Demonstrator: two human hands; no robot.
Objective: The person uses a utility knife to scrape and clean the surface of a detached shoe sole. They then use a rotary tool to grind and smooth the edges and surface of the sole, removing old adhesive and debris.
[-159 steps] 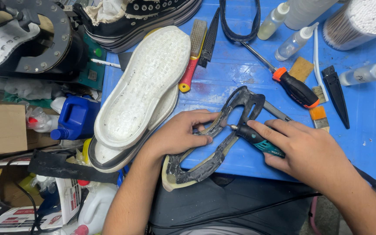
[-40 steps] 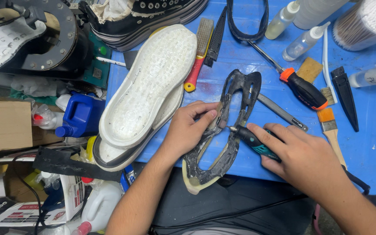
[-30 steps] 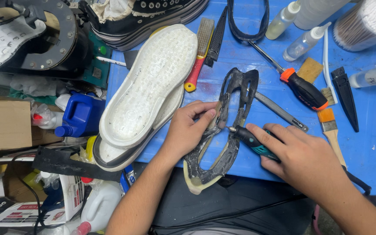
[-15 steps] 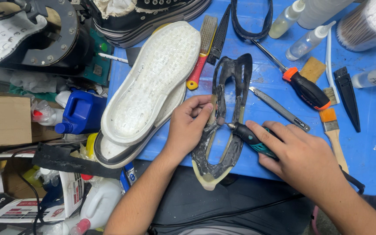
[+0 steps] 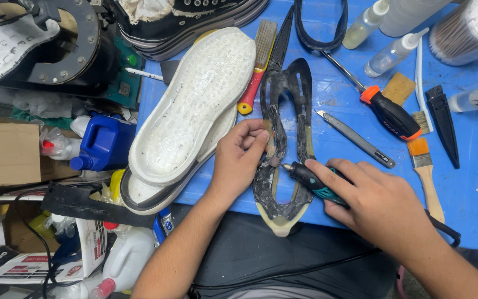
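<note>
A black, loop-shaped rubber sole rim (image 5: 286,133) with a yellowish edge lies lengthwise on the blue table (image 5: 471,188). My left hand (image 5: 239,160) pins its left strip down with fingers and thumb. My right hand (image 5: 374,202) grips a small black-and-teal rotary tool (image 5: 312,181). The tool's bit touches the inner edge of the rim beside my left fingertips. A black cord trails from the tool past my right wrist.
Two stacked white soles (image 5: 186,116) lie left of the rim. A red-handled wire brush (image 5: 256,66), an orange-and-black screwdriver (image 5: 385,111), a craft knife (image 5: 355,138), a paintbrush (image 5: 424,171) and glue bottles (image 5: 394,52) crowd the table. A black sneaker (image 5: 189,19) sits at the back; a blue jug (image 5: 103,141) stands off the left edge.
The rubber rim has been turned from slanted to nearly straight up the table. My left hand shifted along its left strip and the tool bit moved up with it.
</note>
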